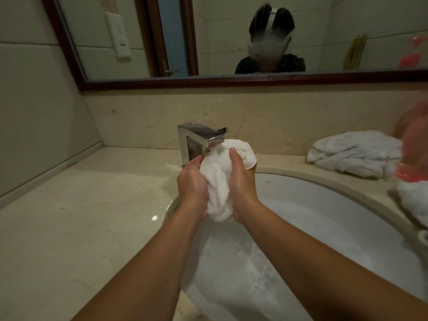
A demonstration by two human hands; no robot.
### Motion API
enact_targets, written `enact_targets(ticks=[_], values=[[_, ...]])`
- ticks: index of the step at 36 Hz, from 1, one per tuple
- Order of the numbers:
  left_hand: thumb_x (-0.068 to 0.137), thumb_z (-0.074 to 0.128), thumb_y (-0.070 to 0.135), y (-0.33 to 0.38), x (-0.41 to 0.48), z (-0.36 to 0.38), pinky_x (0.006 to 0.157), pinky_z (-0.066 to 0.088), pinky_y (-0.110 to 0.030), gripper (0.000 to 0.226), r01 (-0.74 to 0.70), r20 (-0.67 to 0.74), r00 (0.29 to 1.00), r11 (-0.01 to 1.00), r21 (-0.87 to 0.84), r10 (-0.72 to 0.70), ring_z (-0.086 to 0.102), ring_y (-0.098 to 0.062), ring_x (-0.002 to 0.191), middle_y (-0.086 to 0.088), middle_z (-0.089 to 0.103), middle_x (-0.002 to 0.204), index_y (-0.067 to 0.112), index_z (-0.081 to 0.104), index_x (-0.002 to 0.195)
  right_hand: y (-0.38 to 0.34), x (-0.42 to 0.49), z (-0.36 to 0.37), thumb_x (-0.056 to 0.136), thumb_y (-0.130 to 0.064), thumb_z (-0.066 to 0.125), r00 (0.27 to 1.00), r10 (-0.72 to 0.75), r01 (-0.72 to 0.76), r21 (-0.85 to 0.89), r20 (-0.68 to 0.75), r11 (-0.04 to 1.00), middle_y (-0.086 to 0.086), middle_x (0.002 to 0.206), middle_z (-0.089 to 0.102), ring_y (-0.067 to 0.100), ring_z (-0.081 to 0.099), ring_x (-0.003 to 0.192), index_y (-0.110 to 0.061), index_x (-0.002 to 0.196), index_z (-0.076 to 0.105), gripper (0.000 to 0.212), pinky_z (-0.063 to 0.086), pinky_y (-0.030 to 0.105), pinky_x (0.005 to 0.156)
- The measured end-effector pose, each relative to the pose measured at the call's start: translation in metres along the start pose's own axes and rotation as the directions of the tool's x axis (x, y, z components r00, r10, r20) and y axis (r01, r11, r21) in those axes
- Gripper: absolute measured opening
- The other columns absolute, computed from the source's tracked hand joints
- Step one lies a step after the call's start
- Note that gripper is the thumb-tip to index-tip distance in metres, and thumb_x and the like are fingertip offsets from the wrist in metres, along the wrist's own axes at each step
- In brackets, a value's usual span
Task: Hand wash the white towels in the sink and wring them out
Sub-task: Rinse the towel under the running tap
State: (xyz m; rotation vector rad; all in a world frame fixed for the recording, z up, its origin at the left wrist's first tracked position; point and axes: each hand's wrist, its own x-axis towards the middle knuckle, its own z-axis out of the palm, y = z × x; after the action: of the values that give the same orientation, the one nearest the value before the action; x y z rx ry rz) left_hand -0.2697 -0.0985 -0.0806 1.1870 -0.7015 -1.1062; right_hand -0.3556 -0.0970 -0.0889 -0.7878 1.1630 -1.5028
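Note:
A bunched white towel [220, 179] is squeezed between both my hands above the far left part of the sink [347, 205]. My left hand [191, 184] grips its left side, and my right hand [243, 181] grips its right side with the thumb on top. The towel's upper end sits just under the spout of the chrome tap [199, 140]. Soapy, foamy water [254, 262] fills the white basin below.
A second white towel [354, 156] lies crumpled on the counter at the back right, and another white towel [414, 205] hangs at the right edge. A pink translucent bottle [412, 154] stands blurred at the right. The beige stone counter [81, 216] spreads left; a framed mirror [231, 42] hangs above.

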Motion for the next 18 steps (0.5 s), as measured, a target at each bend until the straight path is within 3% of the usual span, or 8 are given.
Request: enact_targets(ticks=[2,4,6,9,11,14,16,18], values=[[0.101,0.057,0.041,-0.004,-0.001,0.003,0.099,0.059,-0.043,0.033,-0.054,0.013,0.998,0.997,0.045,0.054,0.076,-0.024,0.1,-0.003,0.081,0.102,0.018,0.08,0.108,-0.003,0.0,-0.003,0.101,-0.056,0.062,0.999,-0.033,0.032,-0.012,-0.022,0.999,-0.002,0.105,0.077,0.014,0.075,0.097,-0.025,0.132,0.064,0.044,0.058,0.024,0.079],[0.107,0.051,0.046,-0.006,-0.007,0.007,0.084,0.058,-0.033,0.035,-0.132,0.048,0.991,0.984,0.119,0.127,0.073,-0.015,0.094,0.004,0.077,0.097,0.021,0.075,0.103,-0.003,0.0,-0.006,0.102,-0.052,0.063,0.998,-0.049,0.049,-0.021,-0.029,0.999,-0.002,0.101,0.077,0.011,0.075,0.093,-0.021,0.125,0.068,0.039,0.056,0.021,0.07],[0.108,0.044,0.053,-0.007,-0.012,0.01,0.069,0.047,-0.018,0.037,-0.222,0.106,0.973,0.954,0.202,0.204,0.066,-0.003,0.09,0.015,0.069,0.093,0.026,0.069,0.107,-0.002,-0.002,-0.006,0.099,-0.056,0.066,0.998,-0.056,0.056,-0.021,-0.023,0.998,-0.006,0.103,0.076,0.001,0.072,0.085,-0.023,0.128,0.067,0.045,0.052,0.014,0.062],[0.107,0.042,0.06,-0.009,-0.014,0.01,0.067,0.044,-0.018,0.042,-0.293,0.158,0.953,0.918,0.269,0.258,0.066,-0.003,0.093,0.015,0.067,0.097,0.027,0.066,0.114,0.008,-0.006,0.007,0.09,-0.068,0.07,0.994,-0.082,0.079,-0.046,-0.077,0.996,-0.009,0.11,0.073,-0.003,0.068,0.087,-0.026,0.133,0.062,0.061,0.047,0.007,0.061],[0.105,0.042,0.064,-0.009,-0.015,0.008,0.07,0.048,-0.022,0.046,-0.298,0.148,0.952,0.917,0.265,0.267,0.067,-0.003,0.092,0.014,0.069,0.099,0.028,0.065,0.12,0.012,-0.007,0.01,0.08,-0.079,0.073,0.983,-0.103,0.092,-0.076,-0.15,0.993,-0.009,0.105,0.073,-0.001,0.069,0.089,-0.03,0.121,0.064,0.065,0.05,0.01,0.071],[0.097,0.047,0.077,-0.012,-0.017,0.007,0.086,0.06,-0.034,0.058,-0.301,0.135,0.952,0.925,0.233,0.275,0.073,-0.011,0.097,0.007,0.076,0.105,0.029,0.07,0.121,0.014,-0.01,0.01,0.08,-0.079,0.072,0.991,-0.084,0.074,-0.092,-0.104,0.993,-0.012,0.102,0.075,-0.002,0.073,0.092,-0.029,0.114,0.071,0.06,0.058,0.02,0.087],[0.087,0.049,0.085,-0.012,-0.018,0.006,0.09,0.062,-0.042,0.063,-0.306,0.133,0.951,0.921,0.24,0.281,0.075,-0.013,0.096,0.006,0.079,0.102,0.032,0.073,0.112,0.014,-0.016,0.018,0.076,-0.084,0.072,0.969,-0.096,0.076,-0.093,-0.228,0.993,-0.006,0.109,0.074,0.006,0.073,0.103,-0.022,0.124,0.069,0.078,0.057,0.03,0.1],[0.087,0.055,0.084,-0.012,-0.018,0.006,0.088,0.062,-0.041,0.058,-0.306,0.12,0.951,0.914,0.266,0.284,0.076,-0.013,0.091,0.006,0.079,0.095,0.033,0.075,0.104,0.008,-0.025,0.024,0.078,-0.083,0.067,0.932,-0.107,0.072,-0.112,-0.346,0.991,-0.001,0.126,0.066,0.014,0.065,0.122,-0.015,0.137,0.058,0.091,0.046,0.033,0.112]])
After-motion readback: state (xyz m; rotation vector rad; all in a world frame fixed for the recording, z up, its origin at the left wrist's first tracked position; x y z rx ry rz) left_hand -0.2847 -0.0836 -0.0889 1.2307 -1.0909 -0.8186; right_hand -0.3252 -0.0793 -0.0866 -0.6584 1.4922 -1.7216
